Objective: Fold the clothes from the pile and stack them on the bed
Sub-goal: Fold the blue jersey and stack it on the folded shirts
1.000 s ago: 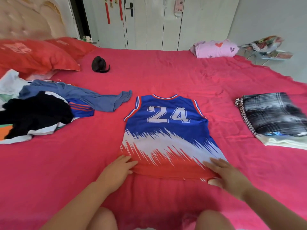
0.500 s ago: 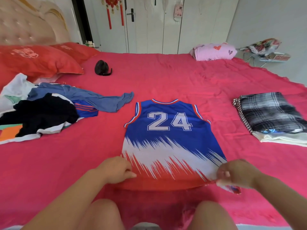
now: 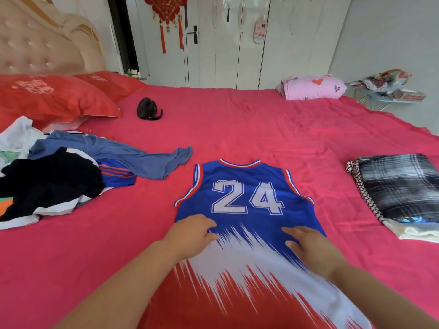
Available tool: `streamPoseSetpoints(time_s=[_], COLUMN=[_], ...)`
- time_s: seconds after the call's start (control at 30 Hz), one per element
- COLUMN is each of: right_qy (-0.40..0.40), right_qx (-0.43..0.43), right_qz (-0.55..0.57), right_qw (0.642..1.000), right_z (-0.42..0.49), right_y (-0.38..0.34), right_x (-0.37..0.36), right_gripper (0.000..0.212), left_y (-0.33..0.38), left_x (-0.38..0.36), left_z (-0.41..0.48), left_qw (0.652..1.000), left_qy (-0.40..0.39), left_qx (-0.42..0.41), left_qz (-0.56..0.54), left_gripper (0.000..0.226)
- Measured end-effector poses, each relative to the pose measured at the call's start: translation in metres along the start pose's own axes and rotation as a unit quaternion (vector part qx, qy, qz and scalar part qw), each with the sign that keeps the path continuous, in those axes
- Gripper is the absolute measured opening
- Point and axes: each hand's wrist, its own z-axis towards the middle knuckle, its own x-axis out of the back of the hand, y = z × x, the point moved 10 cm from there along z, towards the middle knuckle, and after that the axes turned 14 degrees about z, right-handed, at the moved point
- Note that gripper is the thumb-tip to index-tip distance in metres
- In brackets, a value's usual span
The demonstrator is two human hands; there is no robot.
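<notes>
Basketball jersey (image 3: 247, 210), sleeveless, blue-white-red, numbered 24: long axis 6-to-12 o'clock, collar at 12. Left hand (image 3: 190, 236) and right hand (image 3: 308, 245) lie flat, gripping nothing, on midsection, equally near.

Your fingers (image 3: 204, 225) rested on the jersey (image 3: 247, 172); the pile (image 3: 50, 184) lay to their left, the folded stack (image 3: 401, 188) to their right.

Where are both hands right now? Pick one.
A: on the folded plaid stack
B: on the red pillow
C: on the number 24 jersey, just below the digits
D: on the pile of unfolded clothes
C: the left hand and the right hand both rest on the jersey, fingers lying on the cloth under the 24.
</notes>
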Motion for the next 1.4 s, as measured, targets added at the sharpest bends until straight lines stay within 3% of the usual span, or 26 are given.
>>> streamPoseSetpoints(time_s=[0.3,0.47,0.57,0.73,0.87,1.03,1.13,1.27,1.4], right_qy=[0.057,0.078,0.103,0.091,0.138,0.192,0.183,0.218,0.222], right_qx=[-0.018,-0.025,-0.042,-0.139,-0.12,-0.082,-0.058,-0.038,0.081], right_qz=[-0.028,-0.067,-0.046,-0.046,-0.058,-0.002,-0.019,-0.035,-0.075], right_qw=[0.998,0.994,0.993,0.985,0.981,0.978,0.981,0.975,0.969], right_z=[0.141,0.238,0.278,0.301,0.288,0.236,0.185,0.092,0.001], right_y=[0.013,0.026,0.04,0.072,0.065,0.037,0.018,0.002,-0.02], right_x=[0.036,0.042,0.035,0.021,0.041,0.08,0.086,0.095,0.085], right_gripper=[0.044,0.041,0.04,0.055,0.029,0.006,0.02,0.003,0.011], left_y=[-0.067,-0.099,-0.108,-0.116,-0.119,-0.106,-0.092,-0.054,-0.019], left_x=[0.029,0.026,0.02,-0.008,0.009,0.06,0.075,0.077,0.053], left_z=[0.131,0.221,0.257,0.282,0.271,0.223,0.179,0.095,0.013], left_qw=[0.996,0.988,0.981,0.978,0.956,0.954,0.961,0.963,0.961], left_qy=[0.043,0.113,0.155,0.099,0.151,0.239,0.256,0.267,0.26], left_qx=[0.073,0.106,0.114,0.171,0.2,0.152,0.104,-0.002,-0.086], left_qz=[-0.005,-0.014,0.001,0.062,0.152,0.095,0.032,-0.029,0.021], left_gripper=[0.053,0.031,0.03,0.052,0.03,0.022,0.022,0.026,0.036])
